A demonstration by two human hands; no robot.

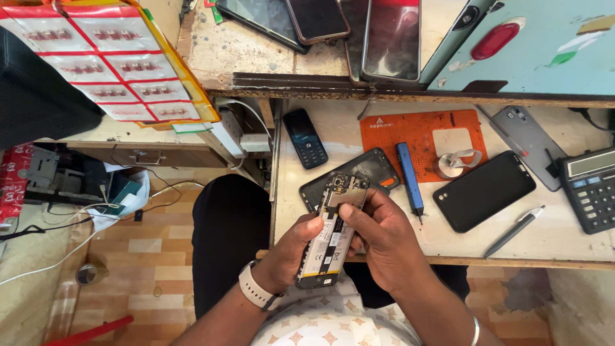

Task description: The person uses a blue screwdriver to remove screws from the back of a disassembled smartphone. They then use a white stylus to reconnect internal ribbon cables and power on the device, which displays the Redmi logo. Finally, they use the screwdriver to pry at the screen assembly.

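Note:
An opened smartphone [330,234] with its back cover off shows a white battery and a circuit board at its top end. My left hand [288,253], with a white watch on the wrist, grips its lower left edge. My right hand [378,234] holds its right side, with the thumb pressed on the board just above the battery. The phone is held over the front edge of the workbench [448,247]. A black back cover [368,168] lies on the bench just behind the phone.
On the bench lie a blue screwdriver [408,176], a black phone [483,190], a small keypad phone [305,137], an orange work mat [416,131], a grey pen [514,230], a calculator [592,187] and a grey phone shell [528,144]. Several phones rest on the upper shelf [256,61].

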